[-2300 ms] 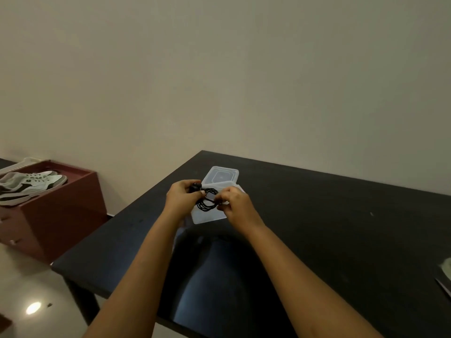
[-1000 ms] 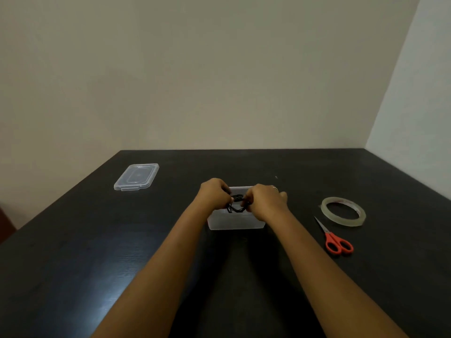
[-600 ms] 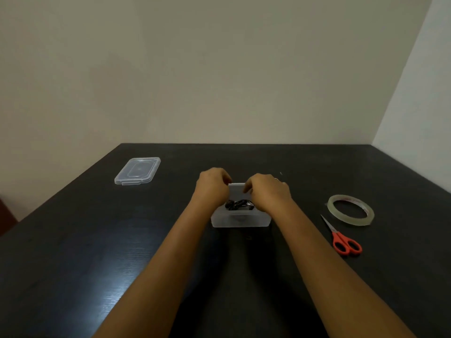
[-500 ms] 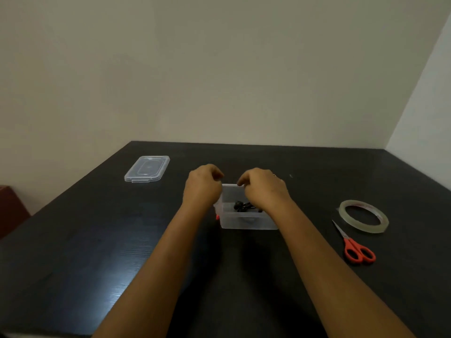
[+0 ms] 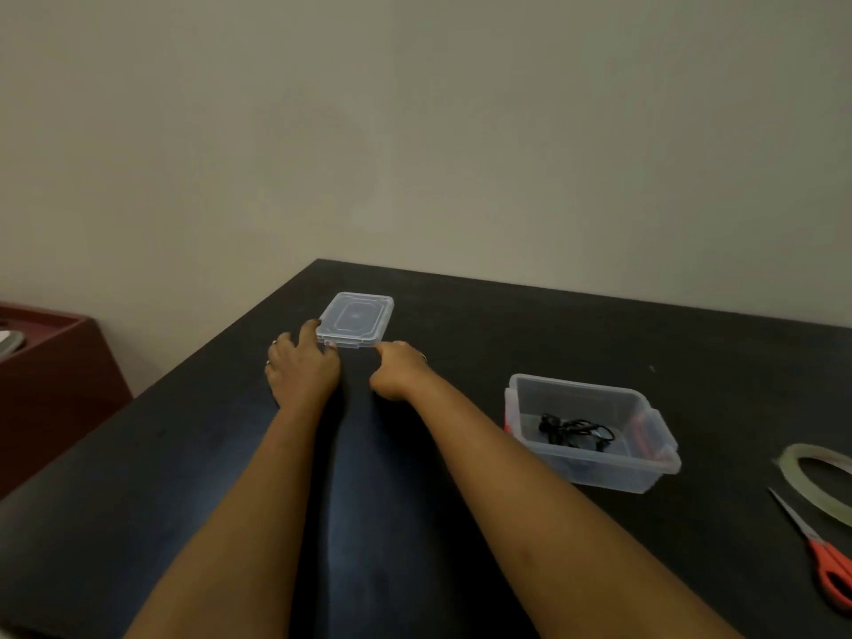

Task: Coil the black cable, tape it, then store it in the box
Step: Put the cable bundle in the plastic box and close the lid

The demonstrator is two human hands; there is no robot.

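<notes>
A: Where is the coiled black cable (image 5: 576,431)?
B: Inside the clear plastic box (image 5: 594,468), uncovered, near the black table's (image 5: 553,325) right edge
A: And the hands?
B: Left hand (image 5: 302,368) and right hand (image 5: 399,371) touch the clear flat lid (image 5: 357,319) near the far left corner, fingers loosely spread, gripping nothing

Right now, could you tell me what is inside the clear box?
The coiled black cable lies on the floor of the clear box, which has no lid on. Any tape on the coil cannot be made out.

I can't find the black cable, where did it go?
The black cable lies coiled inside the clear box on the table's right side, between the right forearm and the tape roll.
</notes>
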